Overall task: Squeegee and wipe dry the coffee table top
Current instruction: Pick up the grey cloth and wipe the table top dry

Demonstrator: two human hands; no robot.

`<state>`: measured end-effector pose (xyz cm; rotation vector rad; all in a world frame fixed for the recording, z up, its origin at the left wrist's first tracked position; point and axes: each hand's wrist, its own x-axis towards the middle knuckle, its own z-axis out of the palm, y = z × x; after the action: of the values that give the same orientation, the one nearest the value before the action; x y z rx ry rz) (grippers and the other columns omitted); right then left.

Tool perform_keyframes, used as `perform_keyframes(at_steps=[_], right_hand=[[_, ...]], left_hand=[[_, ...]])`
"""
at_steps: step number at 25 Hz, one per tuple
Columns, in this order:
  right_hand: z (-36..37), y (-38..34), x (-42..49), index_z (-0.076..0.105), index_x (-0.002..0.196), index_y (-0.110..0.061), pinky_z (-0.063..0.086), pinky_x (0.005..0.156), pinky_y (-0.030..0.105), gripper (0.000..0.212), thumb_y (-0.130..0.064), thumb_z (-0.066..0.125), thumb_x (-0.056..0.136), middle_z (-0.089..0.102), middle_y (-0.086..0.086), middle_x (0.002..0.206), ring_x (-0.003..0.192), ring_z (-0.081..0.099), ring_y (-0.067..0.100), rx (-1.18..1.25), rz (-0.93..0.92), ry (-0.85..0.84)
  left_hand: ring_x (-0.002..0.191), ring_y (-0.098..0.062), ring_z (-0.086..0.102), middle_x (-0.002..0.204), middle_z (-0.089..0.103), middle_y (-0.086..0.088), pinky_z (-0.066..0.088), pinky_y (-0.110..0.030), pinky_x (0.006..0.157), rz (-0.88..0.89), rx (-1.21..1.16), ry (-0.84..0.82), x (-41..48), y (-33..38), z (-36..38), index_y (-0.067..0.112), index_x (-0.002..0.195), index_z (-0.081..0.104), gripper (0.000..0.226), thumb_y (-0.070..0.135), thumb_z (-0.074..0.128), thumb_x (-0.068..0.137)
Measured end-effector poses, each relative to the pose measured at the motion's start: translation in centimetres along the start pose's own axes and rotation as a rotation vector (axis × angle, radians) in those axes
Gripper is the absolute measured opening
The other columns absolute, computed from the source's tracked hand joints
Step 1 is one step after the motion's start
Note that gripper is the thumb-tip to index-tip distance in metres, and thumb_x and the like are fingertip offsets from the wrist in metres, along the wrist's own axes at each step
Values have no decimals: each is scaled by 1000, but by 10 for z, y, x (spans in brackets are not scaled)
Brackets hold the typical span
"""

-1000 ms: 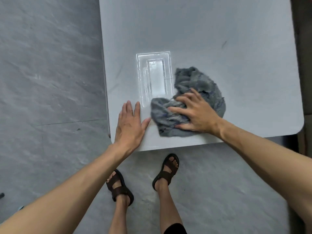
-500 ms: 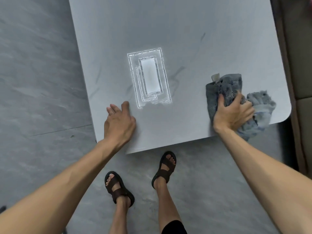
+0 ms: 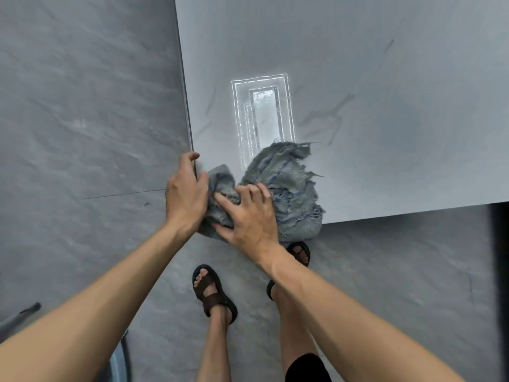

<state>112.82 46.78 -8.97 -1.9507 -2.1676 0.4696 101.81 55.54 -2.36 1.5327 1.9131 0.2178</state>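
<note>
now right hand [image 3: 250, 216], fingers spread, presses cloth [image 3: 286, 177] at table [image 3: 358, 78] corner; left hand [image 3: 186, 194] curls beside it, grip unclear.

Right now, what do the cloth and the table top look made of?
Cloth: soft grey terry or microfibre by the look, matte; fuzzy pile, frayed edges, a few blue threads. Table top: hard, smooth pale-grey slab with thin dark veins, glossy enough to mirror a bright rectangle; stone, sintered stone or a printed laminate, can't tell which.
</note>
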Motion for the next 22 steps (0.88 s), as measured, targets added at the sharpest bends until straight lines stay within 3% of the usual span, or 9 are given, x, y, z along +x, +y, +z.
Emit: perform_keyframes(at_steps=[2,6,8,10,12,15,18,20,22], right_hand=[[-3,14,-2,58,125,-30,29,109,48,55,-59,60,79,56,10,112,107,50,31,-39,-227,-56],[-33,83,-1,49,134,-32,32,109,45,57,-55,56,83,54,9,114,107,48,29,-123,-709,-264],[-57,137,-5,48,137,-33,29,112,42,55,-55,53,87,55,7,117,109,48,27,-148,-786,-323],[-81,199,-11,47,140,-34,25,114,41,54,-59,44,92,52,6,121,114,46,25,-185,-701,-309],[-104,262,-23,48,138,-34,27,112,42,57,-64,40,91,49,7,124,118,46,28,-190,-408,-231],[-128,318,-36,53,130,-26,34,99,42,58,-62,55,85,51,14,121,112,49,36,-128,375,78],[-122,315,-12,49,129,-20,32,103,46,58,-57,56,85,49,17,123,117,45,35,-155,1084,271],[-115,298,28,51,127,-18,30,106,47,55,-53,58,85,52,17,124,119,46,34,-79,1350,408],[-108,273,73,52,127,-17,27,108,47,53,-49,59,85,51,18,129,121,45,35,5,1466,496]], left_hand=[[113,-31,54,128,57,-12,40,-37,91,71,73,-48,-4,0,5,17,133,42,39,20,46,94],[124,-26,47,135,49,-8,37,-39,104,221,139,-161,-12,15,25,13,132,40,40,23,48,94],[123,-27,45,134,45,-8,37,-44,107,253,184,-207,-11,26,37,11,132,39,43,27,48,94],[120,-29,44,131,42,-10,37,-45,106,257,238,-229,-8,37,47,10,131,38,43,29,48,93],[120,-33,40,130,39,-15,37,-45,104,235,338,-258,-6,51,58,10,128,38,41,26,46,91],[139,-44,20,147,23,-31,32,-47,106,20,359,-379,2,76,67,10,129,34,44,16,44,86],[136,-52,21,143,25,-38,35,-46,101,-81,333,-455,13,88,69,12,125,35,45,14,42,80],[133,-52,26,141,28,-37,36,-46,99,-78,315,-475,16,90,68,15,123,36,45,16,43,78],[125,-44,38,140,35,-28,38,-41,91,-59,271,-433,13,88,62,18,123,39,44,17,44,79]])
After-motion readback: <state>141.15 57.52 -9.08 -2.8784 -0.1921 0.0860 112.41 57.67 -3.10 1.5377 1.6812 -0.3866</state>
